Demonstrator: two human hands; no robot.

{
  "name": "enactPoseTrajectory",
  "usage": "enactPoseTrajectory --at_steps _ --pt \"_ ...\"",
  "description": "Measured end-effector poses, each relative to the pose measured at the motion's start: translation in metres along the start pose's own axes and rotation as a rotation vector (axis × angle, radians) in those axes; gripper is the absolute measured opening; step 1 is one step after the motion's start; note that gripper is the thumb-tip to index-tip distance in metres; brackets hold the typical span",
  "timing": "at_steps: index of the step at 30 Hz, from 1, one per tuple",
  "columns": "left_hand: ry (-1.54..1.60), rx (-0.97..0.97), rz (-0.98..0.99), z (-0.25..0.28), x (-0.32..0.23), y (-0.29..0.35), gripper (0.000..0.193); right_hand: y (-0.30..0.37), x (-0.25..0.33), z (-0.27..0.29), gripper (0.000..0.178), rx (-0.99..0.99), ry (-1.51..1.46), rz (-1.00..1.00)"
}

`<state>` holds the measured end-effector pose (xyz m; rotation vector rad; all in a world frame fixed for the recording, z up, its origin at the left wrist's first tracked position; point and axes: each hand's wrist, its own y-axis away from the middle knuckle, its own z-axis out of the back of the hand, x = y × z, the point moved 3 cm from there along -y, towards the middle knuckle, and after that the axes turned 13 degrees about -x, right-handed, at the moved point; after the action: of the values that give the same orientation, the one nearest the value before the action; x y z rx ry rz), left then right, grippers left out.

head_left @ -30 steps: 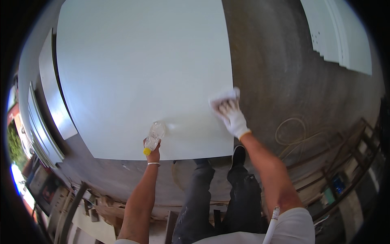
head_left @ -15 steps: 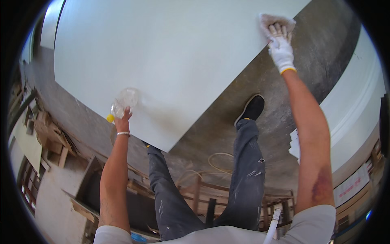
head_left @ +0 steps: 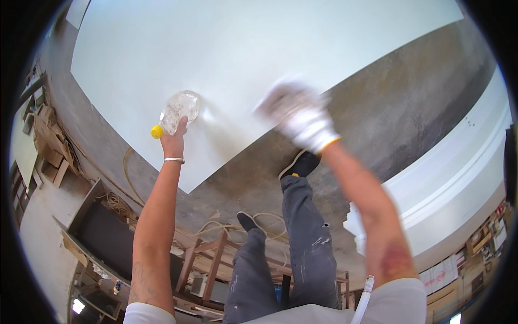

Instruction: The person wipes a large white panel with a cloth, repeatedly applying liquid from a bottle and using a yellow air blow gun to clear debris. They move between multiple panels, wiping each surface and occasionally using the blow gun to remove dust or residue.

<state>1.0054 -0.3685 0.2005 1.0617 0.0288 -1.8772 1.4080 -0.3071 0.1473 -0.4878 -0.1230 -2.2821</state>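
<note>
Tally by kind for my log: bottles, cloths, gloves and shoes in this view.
Bottle: 1, clear with a yellow cap, in the left hand
Cloth: 1, motion-blurred, at the right hand
White glove: 1, on the right hand
Dark shoes: 2, on the person's feet
Total: 5

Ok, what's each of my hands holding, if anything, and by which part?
Left hand: a clear bottle, by the side of its body. Gloved right hand: over a cloth; blur hides whether it grips or just presses.
</note>
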Motion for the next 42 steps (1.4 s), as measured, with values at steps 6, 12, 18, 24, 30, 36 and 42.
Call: enactPoseTrajectory --at_steps 6,12,18,24,30,36,42 --pt "-0.055 0.008 0.025 -0.002 0.009 -0.003 0.058 -0.023 -0.221 0.116 0.058 -0.228 0.285 -0.941" --pt "-0.06 -0.027 0.196 0.0 -0.003 0.006 0.067 -0.109 0.055 -0.061 0.054 0.479 -0.139 -0.13" --pt "-0.067 0.008 0.227 0.007 0.005 0.01 0.068 -0.211 -0.188 0.132 0.052 -0.403 0.358 -0.172" --pt "0.123 -0.07 0.292 -0.019 -0.012 0.036 0.06 -0.092 -0.123 0.097 0.061 0.251 0.444 -0.313" --pt "0.104 -0.022 0.174 -0.102 -0.066 0.051 0.054 0.024 -0.257 0.08 0.058 0.302 0.16 -0.435" --pt "-0.102 0.118 -0.21 -0.215 -0.163 0.051 0.043 -0.009 -0.28 0.15 0.038 -0.423 0.252 -0.76" --pt "-0.092 0.256 -0.382 -0.316 -0.268 0.053 0.052 0.055 -0.309 0.129 0.04 -0.273 -0.459 -0.705"
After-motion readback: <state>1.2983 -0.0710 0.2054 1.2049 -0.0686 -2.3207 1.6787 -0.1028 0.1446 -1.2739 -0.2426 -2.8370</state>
